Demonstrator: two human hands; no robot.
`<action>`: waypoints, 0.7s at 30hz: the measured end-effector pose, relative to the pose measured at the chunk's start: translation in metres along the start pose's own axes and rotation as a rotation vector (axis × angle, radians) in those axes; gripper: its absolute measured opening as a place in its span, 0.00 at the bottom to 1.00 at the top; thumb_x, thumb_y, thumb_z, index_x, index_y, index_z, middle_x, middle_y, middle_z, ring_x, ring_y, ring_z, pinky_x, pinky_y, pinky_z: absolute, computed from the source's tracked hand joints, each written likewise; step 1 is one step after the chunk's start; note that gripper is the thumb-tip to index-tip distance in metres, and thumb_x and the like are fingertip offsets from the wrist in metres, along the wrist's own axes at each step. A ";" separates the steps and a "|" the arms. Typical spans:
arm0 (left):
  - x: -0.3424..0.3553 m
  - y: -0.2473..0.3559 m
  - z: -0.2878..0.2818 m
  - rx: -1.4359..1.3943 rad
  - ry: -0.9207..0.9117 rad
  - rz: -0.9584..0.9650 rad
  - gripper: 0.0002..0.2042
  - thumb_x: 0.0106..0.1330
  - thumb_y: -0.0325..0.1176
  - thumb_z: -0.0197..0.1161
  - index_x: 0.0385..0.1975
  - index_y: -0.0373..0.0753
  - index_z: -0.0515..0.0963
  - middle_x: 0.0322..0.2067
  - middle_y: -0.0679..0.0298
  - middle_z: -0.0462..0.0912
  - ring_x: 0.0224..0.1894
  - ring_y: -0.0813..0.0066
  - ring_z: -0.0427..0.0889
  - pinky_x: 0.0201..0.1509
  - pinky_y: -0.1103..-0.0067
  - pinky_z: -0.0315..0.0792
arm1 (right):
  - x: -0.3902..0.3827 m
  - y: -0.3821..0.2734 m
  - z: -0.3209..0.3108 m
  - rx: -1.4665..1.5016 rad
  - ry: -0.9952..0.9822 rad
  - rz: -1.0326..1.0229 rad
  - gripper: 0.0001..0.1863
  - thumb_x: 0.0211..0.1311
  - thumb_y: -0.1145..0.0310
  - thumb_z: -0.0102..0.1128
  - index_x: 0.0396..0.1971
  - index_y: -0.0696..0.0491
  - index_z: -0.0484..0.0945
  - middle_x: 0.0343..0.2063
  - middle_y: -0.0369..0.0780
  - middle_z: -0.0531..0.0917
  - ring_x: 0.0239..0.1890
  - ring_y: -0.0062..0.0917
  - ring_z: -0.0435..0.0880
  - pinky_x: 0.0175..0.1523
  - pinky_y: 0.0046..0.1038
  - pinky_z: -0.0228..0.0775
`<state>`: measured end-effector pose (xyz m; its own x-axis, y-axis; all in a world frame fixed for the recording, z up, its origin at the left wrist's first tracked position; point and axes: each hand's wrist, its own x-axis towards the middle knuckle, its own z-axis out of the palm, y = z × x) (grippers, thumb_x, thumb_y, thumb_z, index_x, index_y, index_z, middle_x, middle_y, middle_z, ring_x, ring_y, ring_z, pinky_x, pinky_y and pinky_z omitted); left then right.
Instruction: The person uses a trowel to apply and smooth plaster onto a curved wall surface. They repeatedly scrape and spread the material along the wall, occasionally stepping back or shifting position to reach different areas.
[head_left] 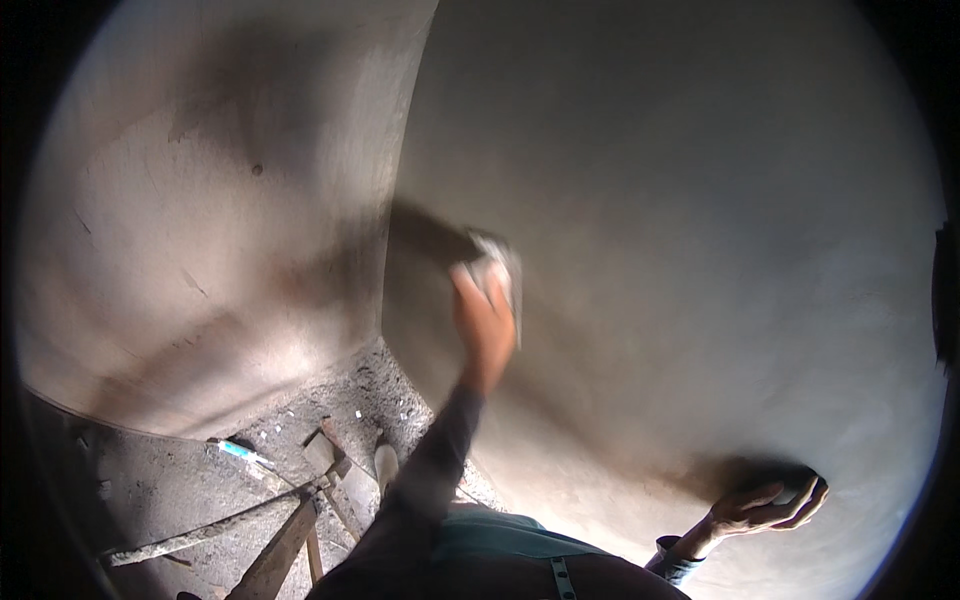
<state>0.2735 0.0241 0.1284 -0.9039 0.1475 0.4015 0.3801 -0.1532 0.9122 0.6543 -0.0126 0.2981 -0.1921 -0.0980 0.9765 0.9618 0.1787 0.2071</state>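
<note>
My left hand (485, 325) reaches up to the grey plastered wall (640, 240), its fingers closed round a flat, whitish, thin-edged piece (497, 258). Motion blurs this piece, so its exact kind cannot be made out; it is against or very near the wall. Lower and to the right, my right hand (770, 512) is at the same wall with its fingers stretched apart. Around its fingertips lies a dark shadow, and I see nothing held there. Whether the fingertips touch the wall is hard to tell.
A paler wall (220, 250) meets the grey one at a corner on the left. Rough ground (215, 490) with debris lies below. Wooden pieces (275, 555) cross there, beside a blue-and-white slim object (240, 452). A pale shoe (386, 464) shows near my left arm.
</note>
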 end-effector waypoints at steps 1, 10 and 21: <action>0.046 -0.014 0.006 -0.127 -0.003 -0.132 0.19 0.76 0.37 0.56 0.54 0.26 0.64 0.42 0.40 0.79 0.46 0.42 0.81 0.50 0.58 0.74 | -0.003 -0.001 0.003 -0.004 0.006 0.019 0.24 0.81 0.57 0.44 0.67 0.56 0.67 0.67 0.51 0.66 0.68 0.46 0.67 0.67 0.49 0.66; -0.047 -0.008 -0.006 0.019 -0.180 0.331 0.24 0.66 0.38 0.70 0.51 0.29 0.68 0.45 0.39 0.79 0.49 0.41 0.81 0.54 0.58 0.74 | -0.006 0.000 0.004 0.034 0.013 -0.018 0.27 0.82 0.54 0.39 0.67 0.58 0.67 0.65 0.53 0.67 0.66 0.48 0.69 0.65 0.50 0.68; -0.003 0.000 -0.004 0.012 -0.236 0.201 0.20 0.70 0.38 0.64 0.49 0.28 0.67 0.39 0.38 0.77 0.43 0.38 0.80 0.49 0.57 0.73 | -0.004 0.002 0.010 -0.006 0.019 -0.091 0.28 0.81 0.53 0.38 0.65 0.59 0.67 0.64 0.54 0.68 0.60 0.50 0.74 0.60 0.53 0.69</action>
<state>0.2753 0.0196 0.1271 -0.7404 0.3381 0.5809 0.5506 -0.1907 0.8127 0.6547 -0.0021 0.2950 -0.2754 -0.1323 0.9522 0.9417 0.1623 0.2949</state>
